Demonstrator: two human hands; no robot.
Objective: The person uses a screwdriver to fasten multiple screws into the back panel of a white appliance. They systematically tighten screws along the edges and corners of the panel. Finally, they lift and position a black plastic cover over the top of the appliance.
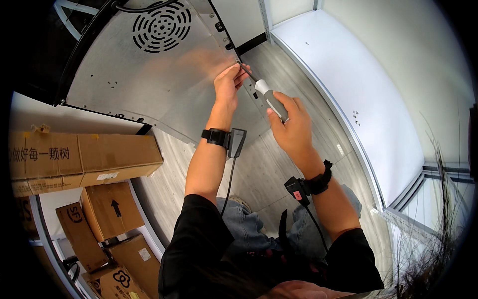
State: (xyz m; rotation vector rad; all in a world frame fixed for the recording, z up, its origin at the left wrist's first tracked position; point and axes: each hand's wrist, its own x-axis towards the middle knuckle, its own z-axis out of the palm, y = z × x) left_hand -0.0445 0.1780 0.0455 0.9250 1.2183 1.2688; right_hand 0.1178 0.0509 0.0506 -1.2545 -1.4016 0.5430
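My right hand [294, 122] is wrapped round the grey and white handle of a screwdriver [271, 101]. Its thin dark shaft slants up and left to the edge of a large grey metal panel [164, 84]. At that edge my left hand [230, 83] has its thumb and fingers pinched together close to the screwdriver's tip; what sits between them is too small to make out. The panel carries a round slotted vent [162, 27] and dark clips along its edges.
On the right, a white shelf [348, 79] holds several small screws [355, 117]. Cardboard boxes [84, 159] are stacked on a rack at the left. A black cable [144, 9] crosses the panel's top. Below is a grey wood-pattern floor [174, 164]. Both wrists wear strapped devices with cables.
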